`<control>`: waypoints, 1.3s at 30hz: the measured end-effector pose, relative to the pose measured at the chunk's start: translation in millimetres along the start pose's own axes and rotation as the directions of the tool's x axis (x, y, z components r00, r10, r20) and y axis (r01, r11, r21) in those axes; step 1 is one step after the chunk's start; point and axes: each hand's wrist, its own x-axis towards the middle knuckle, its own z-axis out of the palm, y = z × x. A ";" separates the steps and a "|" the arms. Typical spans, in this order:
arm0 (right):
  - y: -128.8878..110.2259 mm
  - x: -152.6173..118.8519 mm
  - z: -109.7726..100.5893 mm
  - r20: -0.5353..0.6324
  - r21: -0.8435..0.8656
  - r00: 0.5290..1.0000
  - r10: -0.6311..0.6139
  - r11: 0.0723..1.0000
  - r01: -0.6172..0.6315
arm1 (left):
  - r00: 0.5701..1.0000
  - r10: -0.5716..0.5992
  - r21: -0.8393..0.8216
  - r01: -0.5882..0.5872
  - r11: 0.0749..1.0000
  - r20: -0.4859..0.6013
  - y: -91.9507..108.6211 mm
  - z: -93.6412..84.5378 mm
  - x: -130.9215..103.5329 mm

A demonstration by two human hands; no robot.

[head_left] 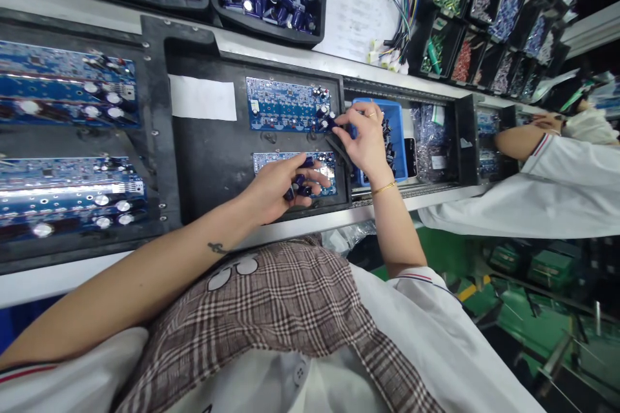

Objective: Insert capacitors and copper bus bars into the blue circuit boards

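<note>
Two blue circuit boards lie one above the other in a black tray point(208, 161). At the lower right corner of the upper board point(283, 103), my right hand point(363, 135) pinches a dark blue capacitor point(331, 121) between thumb and fingertips. Other small capacitors stand close by on that board's right end. My left hand point(285, 187) is cupped palm up over the lower board point(271, 158), covering much of it. Several dark blue capacitors point(303, 186) rest in its curled fingers.
A blue bin point(401, 142) of small dark parts sits right of the tray, beside a phone point(411, 156). Behind are a bin point(320, 26) of blue capacitors and coloured wires point(409, 0). Larger populated boards point(62, 103) lie left. A co-worker's arm point(520, 142) reaches in at right.
</note>
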 end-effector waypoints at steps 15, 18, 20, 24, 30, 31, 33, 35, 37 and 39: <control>-26.6 -2.8 -19.6 0.075 0.008 0.997 -0.034 0.999 0.033 | 0.998 -0.059 -0.033 0.059 0.998 -0.001 0.8 3.6 -4.8; -57.2 -23.4 -51.9 0.243 0.251 0.963 -0.120 0.966 0.057 | 0.991 -0.103 -0.071 0.109 0.991 0.090 -5.1 5.8 -10.5; -68.8 -42.8 -61.7 0.306 0.327 0.943 -0.130 0.945 0.025 | 0.981 -0.167 -0.108 0.178 0.978 0.103 -13.0 10.2 -17.3; -58.7 -71.8 -48.4 0.295 0.231 0.955 -0.013 0.971 -0.058 | 0.953 -0.286 -0.140 0.298 0.944 0.102 -33.5 20.6 -31.5; -43.7 -78.2 -26.2 0.285 0.123 0.959 -0.014 0.992 -0.022 | 0.961 -0.263 -0.088 0.270 0.959 0.087 -52.8 18.5 -34.3; -44.6 -78.7 -26.5 0.283 0.099 0.959 -0.034 0.995 0.006 | 0.964 -0.254 -0.083 0.261 0.962 0.082 -53.9 16.7 -33.7; -45.7 -80.6 -28.4 0.289 0.048 0.953 -0.095 0.995 0.085 | 0.966 -0.245 -0.094 0.252 0.963 0.075 -55.0 13.6 -32.6; -44.6 -82.4 -30.5 0.310 -0.007 0.933 -0.186 0.980 0.197 | 0.966 -0.251 -0.120 0.258 0.959 0.068 -55.4 11.4 -31.6; -41.8 -82.4 -31.5 0.341 -0.052 0.896 -0.285 0.946 0.320 | 0.962 -0.266 -0.131 0.272 0.953 0.058 -55.6 10.3 -30.1; -40.0 -80.3 -31.6 0.381 -0.063 0.855 -0.352 0.913 0.404 | 0.960 -0.277 -0.119 0.281 0.952 0.051 -55.7 9.8 -28.5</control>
